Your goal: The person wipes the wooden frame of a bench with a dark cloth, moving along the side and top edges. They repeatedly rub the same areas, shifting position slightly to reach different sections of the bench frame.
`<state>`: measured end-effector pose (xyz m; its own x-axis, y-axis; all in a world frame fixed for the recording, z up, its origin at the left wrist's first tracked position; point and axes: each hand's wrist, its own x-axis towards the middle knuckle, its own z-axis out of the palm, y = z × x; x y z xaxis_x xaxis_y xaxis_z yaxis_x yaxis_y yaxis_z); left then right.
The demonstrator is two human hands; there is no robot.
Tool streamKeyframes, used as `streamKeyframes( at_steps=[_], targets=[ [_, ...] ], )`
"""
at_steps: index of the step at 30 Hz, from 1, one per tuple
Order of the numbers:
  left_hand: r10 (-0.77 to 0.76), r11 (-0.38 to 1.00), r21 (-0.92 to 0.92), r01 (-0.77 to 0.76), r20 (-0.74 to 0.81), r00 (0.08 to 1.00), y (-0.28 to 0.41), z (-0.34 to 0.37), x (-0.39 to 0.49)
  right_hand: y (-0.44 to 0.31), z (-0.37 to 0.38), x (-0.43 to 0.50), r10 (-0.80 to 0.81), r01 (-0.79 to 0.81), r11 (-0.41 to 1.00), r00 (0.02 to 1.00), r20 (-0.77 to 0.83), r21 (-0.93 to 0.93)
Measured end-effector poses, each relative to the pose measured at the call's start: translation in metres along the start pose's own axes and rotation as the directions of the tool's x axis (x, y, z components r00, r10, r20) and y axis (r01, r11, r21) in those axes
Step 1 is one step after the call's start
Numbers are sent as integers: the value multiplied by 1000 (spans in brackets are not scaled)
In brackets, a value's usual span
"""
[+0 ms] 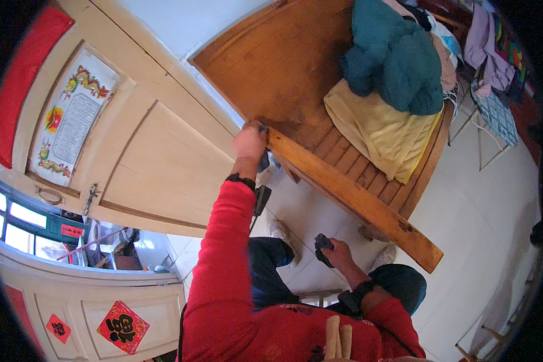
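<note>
My left hand (249,144) is stretched forward to the far end of a wooden armrest (344,190). Its fingers close on a dark cloth (263,156), which hangs down beside that end. Lower and closer to my body, my right hand (341,254) grips a second dark, bunched cloth (322,250) above the floor, apart from the wood. The armrest belongs to a wooden bench (294,90) with a slatted seat. Dark worn marks show near the armrest's close end.
A yellow blanket (380,131) and a dark green padded garment (393,68) lie on the bench. Left of it stands a cream wooden door (172,158) with a bolt (91,199). A folding chair (495,115) is at right on the tiled floor (461,212).
</note>
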<state>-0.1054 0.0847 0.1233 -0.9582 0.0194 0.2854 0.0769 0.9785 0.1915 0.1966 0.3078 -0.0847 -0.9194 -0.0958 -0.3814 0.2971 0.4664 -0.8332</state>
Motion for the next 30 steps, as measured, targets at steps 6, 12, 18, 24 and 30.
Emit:
streamKeyframes(
  at_steps=[6,12,18,24,30],
  targets=[
    [100,985,-145,-94,38,994,23,0,-47,-11,-6,-7,-81,80,997,996,-33,-24],
    [311,887,-371,-276,37,950,65,-2,-128,-11,-3,-8,-88,86,993,996,-19,-80],
    [335,892,-322,-316,4,942,54,-1,-103,4,6,-6,-77,69,990,995,-62,-123],
    [175,979,-102,-177,-26,984,17,2,-27,6,0,-4,-16,18,999,998,-60,36],
    [-33,998,58,29,69,997,6,1,5,-8,-6,-6,-25,25,1000,999,-25,-9]
  ],
)
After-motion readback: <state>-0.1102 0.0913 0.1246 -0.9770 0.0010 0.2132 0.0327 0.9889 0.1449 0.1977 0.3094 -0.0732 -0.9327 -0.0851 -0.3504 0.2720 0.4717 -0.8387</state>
